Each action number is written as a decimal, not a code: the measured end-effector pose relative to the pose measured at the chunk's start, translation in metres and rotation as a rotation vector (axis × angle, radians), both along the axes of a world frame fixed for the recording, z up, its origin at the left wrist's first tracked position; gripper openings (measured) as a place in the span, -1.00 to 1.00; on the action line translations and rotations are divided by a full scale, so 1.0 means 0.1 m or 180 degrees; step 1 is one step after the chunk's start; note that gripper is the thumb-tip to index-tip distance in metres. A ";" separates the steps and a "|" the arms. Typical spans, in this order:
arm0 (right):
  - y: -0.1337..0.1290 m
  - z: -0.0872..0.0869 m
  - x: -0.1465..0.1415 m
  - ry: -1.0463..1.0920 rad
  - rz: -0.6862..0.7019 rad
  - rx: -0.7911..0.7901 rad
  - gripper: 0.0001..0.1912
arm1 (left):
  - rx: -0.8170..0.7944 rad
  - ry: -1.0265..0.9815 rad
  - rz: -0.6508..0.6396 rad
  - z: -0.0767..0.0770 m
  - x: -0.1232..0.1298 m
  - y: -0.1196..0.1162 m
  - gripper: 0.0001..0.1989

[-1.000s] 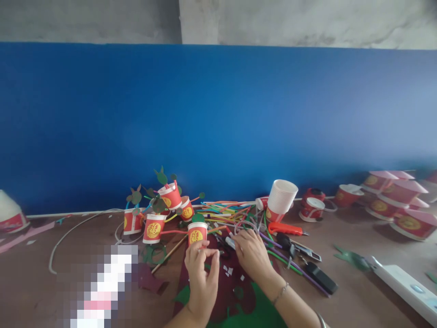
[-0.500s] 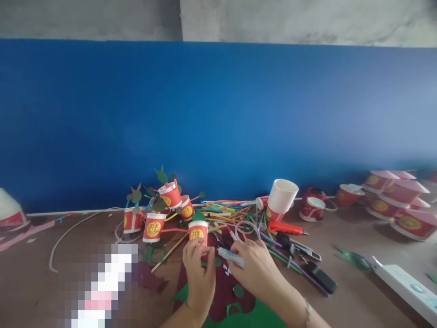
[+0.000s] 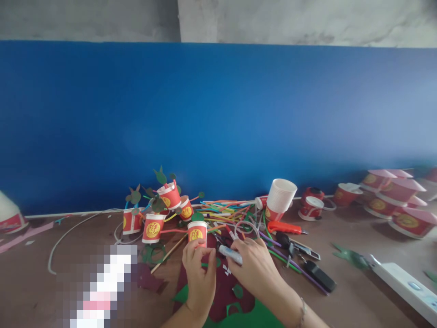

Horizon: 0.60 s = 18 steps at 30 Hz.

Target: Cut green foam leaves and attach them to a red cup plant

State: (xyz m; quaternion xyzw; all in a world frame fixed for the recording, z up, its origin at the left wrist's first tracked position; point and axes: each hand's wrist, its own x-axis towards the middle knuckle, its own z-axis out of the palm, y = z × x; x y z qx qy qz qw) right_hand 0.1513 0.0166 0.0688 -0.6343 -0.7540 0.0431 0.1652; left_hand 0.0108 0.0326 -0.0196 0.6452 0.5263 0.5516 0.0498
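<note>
My right hand (image 3: 254,264) grips a small white-and-blue tube (image 3: 230,253) with a dark tip, which points left at my other hand. My left hand (image 3: 200,273) is closed, thumb and forefinger near each other; whatever lies between them is too small to make out. Just beyond its fingers stands a red-and-white paper cup (image 3: 197,231) with a yellow emblem, a green paper disc (image 3: 197,217) at its rim. Maroon paper (image 3: 221,300) and green paper (image 3: 261,316) lie under both hands, with small white scraps (image 3: 226,269) on top.
Decorated paper cups (image 3: 153,228) with straws stand at the left. Behind lie colourful straws (image 3: 221,210) beside a stack of white cups (image 3: 282,196). To the right are an orange cutter (image 3: 285,227), keys with a black fob (image 3: 319,275), a long white box (image 3: 409,289) and pink-topped cups (image 3: 406,221).
The tube's tip has tilted slightly upward and its dark end shows more clearly. Both hands stay almost in place; the whole view has shifted a little.
</note>
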 end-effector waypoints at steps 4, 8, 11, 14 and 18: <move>0.04 -0.04 0.05 -0.0009 0.0033 -0.0008 -0.88 | -0.0009 -0.0056 0.0016 0.00 0.00 0.02 -0.85; 0.16 -0.18 0.16 -0.0247 -0.0230 0.0039 -0.84 | 0.0080 -0.0001 -0.0001 0.01 0.00 0.03 -0.87; 0.22 -0.28 0.20 -0.0227 -0.0375 0.0174 -0.76 | 0.0084 0.0103 -0.0067 0.03 0.00 0.00 -0.90; 0.19 -0.29 0.12 0.0269 -0.0006 0.0353 -0.70 | 0.0058 0.0204 -0.0107 0.04 0.01 -0.02 -0.90; 0.08 -0.27 -0.05 0.0994 0.0748 0.0197 -0.56 | -0.0045 0.0242 -0.0163 0.06 0.02 -0.04 -0.89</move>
